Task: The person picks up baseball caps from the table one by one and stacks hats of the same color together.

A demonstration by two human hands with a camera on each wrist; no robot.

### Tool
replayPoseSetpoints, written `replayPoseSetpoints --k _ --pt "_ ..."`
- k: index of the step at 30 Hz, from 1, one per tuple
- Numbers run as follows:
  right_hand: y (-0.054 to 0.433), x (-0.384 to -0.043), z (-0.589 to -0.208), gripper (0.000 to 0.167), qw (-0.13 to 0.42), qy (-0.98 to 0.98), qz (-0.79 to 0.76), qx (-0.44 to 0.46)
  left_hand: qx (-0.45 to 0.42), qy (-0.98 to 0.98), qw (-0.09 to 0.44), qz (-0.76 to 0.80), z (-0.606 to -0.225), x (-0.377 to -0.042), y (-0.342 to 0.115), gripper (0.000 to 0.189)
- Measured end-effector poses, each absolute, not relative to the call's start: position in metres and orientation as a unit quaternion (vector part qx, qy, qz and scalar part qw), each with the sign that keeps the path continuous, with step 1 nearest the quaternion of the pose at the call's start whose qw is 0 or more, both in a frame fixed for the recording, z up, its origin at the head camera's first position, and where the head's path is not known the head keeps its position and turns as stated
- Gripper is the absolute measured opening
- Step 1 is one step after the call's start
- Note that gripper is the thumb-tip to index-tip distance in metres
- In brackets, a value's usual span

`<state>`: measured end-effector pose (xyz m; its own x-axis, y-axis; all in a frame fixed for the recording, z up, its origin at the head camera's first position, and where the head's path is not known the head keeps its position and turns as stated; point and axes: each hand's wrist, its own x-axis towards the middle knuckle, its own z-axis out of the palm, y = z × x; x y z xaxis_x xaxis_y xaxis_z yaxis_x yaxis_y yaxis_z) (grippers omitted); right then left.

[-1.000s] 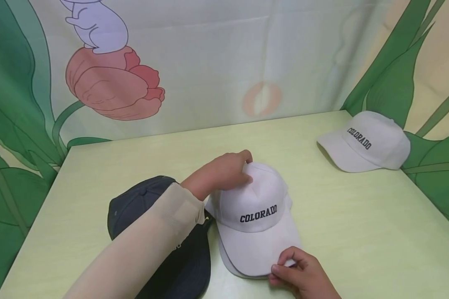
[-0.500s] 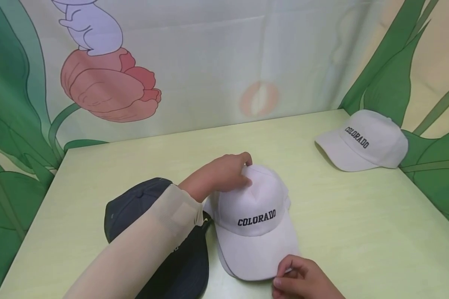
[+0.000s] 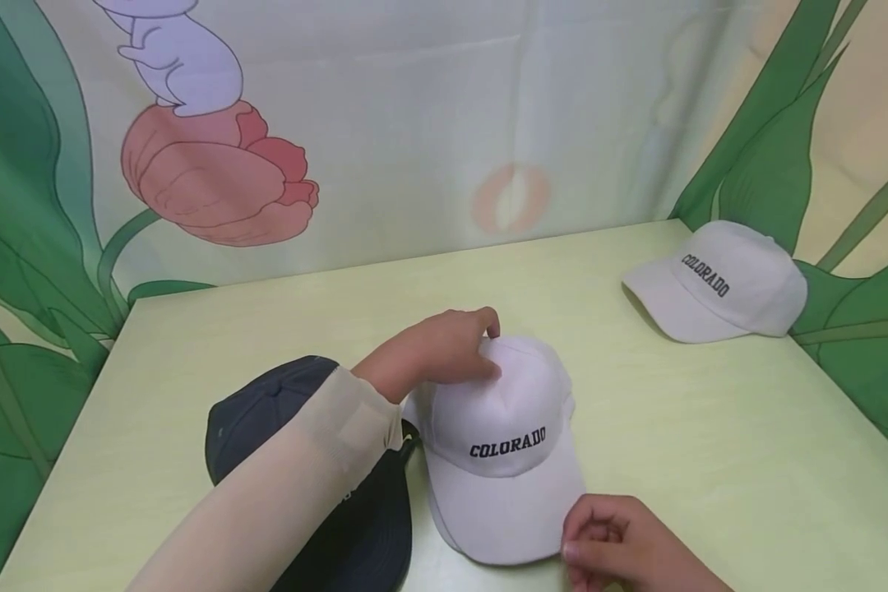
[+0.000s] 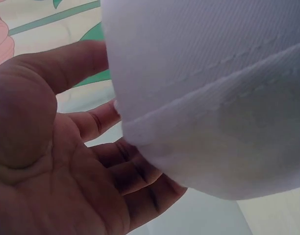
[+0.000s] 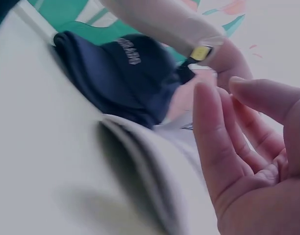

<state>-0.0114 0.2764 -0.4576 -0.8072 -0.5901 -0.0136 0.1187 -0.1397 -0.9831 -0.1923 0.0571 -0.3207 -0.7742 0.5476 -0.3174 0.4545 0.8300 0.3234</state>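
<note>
A white baseball cap (image 3: 503, 510) lettered COLORADO sits on top of another white cap, whose brim edge (image 3: 442, 520) peeks out at its left. My left hand (image 3: 455, 347) grips the crown at its top back, thumb on the near side and fingers over the far side. In the left wrist view, the fingers (image 4: 140, 171) curve around the white fabric. Beside the brim's front right corner is my right hand (image 3: 610, 538). Its fingers are loosely bent, with nothing between thumb and fingertips in the right wrist view.
A dark navy cap (image 3: 370, 526) lies left of the white caps, partly hidden under my left sleeve (image 3: 281, 485). Another white COLORADO cap (image 3: 740, 284) stands at the table's far right corner. A printed cloth (image 3: 385, 131) hangs behind the pale yellow-green table (image 3: 710, 460).
My right hand has let go of the brim's front corner and shifted right. The left hand stays on the crown, and the upper cap has slid slightly toward me over the lower one.
</note>
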Motion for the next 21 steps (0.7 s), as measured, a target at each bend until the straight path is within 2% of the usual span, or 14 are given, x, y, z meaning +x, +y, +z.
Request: replayPoseSetpoints --k 3,12,21 --pt "0.282 -0.018 -0.446 0.008 0.233 0.597 -0.748 -0.176 0.270 0.934 0.199 0.119 -0.320 -0.191 0.057 0.047" --pt "0.292 -0.037 -0.419 0.013 0.144 0.632 -0.736 -0.196 0.283 0.933 0.188 0.116 -0.313 -0.184 0.063 0.048" --pt "0.309 -0.057 -0.402 0.025 0.093 0.627 -0.745 -0.206 0.291 0.935 0.170 0.107 -0.310 -0.180 0.070 0.043"
